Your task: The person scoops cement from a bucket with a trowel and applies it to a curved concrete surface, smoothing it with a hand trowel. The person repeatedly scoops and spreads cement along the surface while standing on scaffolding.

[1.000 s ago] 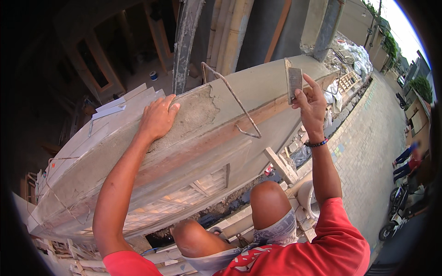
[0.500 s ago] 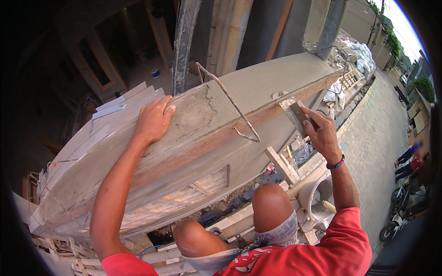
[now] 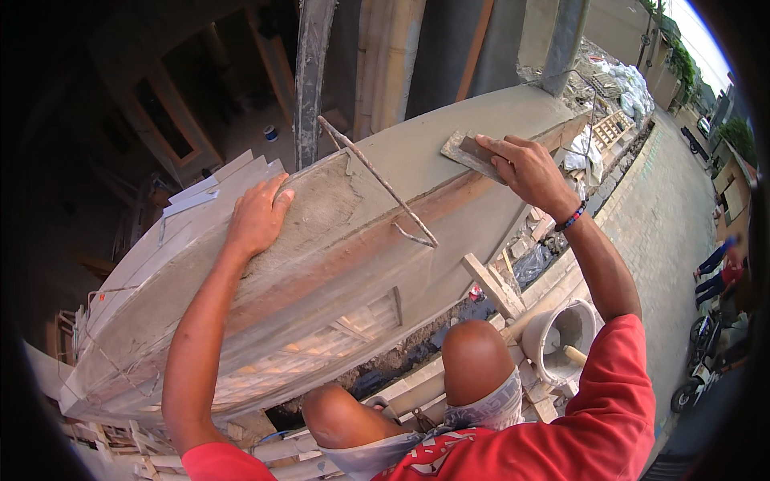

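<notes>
My right hand (image 3: 529, 172) grips a flat metal trowel (image 3: 457, 148), whose blade lies tilted on smooth grey mortar atop a curved concrete ledge (image 3: 409, 144), near its front edge. My left hand (image 3: 255, 216) rests farther left on the same ledge, holding nothing, with fingers apart and lying over the edge. Between the two hands a bent, mortar-spattered steel bar (image 3: 385, 184) sticks out over the ledge, beside a rough patch of cement (image 3: 325, 204). A reddish band (image 3: 353, 256) runs along the ledge's front below it.
Vertical metal posts (image 3: 557, 56) and bamboo poles rise behind. Below my knees are wooden boards, a dark drain and a grey bucket (image 3: 553, 321). Rubble and sacks (image 3: 630, 92) lie at right beside a paved lane (image 3: 658, 224), with motorbikes and two people. A drop to a dim interior is left.
My right hand and trowel have moved down and then left, from upright above the ledge onto its mortared top. My left hand stays on the ledge, shifted slightly left in the picture.
</notes>
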### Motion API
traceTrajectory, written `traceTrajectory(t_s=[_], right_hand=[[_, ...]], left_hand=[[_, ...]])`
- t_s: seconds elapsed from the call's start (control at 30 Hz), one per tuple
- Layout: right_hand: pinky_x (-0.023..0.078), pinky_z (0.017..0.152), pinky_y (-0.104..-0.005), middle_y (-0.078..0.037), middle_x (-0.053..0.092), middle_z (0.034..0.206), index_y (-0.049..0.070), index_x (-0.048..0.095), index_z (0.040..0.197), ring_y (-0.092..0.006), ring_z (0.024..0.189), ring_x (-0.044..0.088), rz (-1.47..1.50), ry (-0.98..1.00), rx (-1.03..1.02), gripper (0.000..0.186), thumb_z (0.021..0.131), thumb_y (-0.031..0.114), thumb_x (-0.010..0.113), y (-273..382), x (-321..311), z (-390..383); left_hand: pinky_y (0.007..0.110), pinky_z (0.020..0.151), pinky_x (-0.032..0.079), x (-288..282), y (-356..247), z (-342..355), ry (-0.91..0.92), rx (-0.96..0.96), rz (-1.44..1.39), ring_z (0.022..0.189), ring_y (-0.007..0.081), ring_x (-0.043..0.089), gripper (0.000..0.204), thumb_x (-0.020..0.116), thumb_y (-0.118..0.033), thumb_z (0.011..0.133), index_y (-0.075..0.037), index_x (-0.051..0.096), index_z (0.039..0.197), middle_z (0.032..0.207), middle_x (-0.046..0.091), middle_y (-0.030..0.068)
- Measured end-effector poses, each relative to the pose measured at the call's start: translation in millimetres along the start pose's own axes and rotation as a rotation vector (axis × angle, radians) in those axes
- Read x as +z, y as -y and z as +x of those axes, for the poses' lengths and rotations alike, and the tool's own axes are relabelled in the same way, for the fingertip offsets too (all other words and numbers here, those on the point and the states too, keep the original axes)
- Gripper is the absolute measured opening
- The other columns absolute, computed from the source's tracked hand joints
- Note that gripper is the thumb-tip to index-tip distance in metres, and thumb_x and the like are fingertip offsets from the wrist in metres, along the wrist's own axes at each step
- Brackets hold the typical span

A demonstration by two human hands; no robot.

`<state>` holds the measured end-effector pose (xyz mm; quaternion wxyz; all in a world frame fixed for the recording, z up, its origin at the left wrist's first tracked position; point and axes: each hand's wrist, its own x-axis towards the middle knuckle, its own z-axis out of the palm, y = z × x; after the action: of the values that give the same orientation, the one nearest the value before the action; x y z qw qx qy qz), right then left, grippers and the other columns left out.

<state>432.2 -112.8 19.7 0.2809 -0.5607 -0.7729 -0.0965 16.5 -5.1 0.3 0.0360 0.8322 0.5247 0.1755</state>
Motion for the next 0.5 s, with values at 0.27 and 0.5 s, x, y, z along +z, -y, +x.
traceTrajectory(t_s=[0.27,0.5], right_hand=[[0.052,0.084,-0.0436,-0.024,0.068,0.103,0.002,0.065,0.122,-0.0393,0.089,0.067,-0.126,-0.014,0.236,0.040,0.083,0.004,0.054,-43,-39,-45],[0.053,0.077,-0.0396,-0.020,0.068,0.102,0.002,0.064,0.122,-0.0367,0.084,0.067,0.033,-0.163,0.185,0.035,0.088,0.005,0.057,6,-42,-34]], left_hand=[[0.044,0.104,0.037,-1,7,-3,-0.018,0.020,0.010,0.120,0.0343,0.052,0.048,0.046,-0.037,0.100,-0.009,0.052,0.138,0.123,0.060,0.0185],[0.044,0.105,0.036,5,6,2,-0.008,0.009,0.028,0.122,0.0335,0.052,0.048,0.044,-0.039,0.100,-0.009,0.052,0.138,0.123,0.060,0.0174]])
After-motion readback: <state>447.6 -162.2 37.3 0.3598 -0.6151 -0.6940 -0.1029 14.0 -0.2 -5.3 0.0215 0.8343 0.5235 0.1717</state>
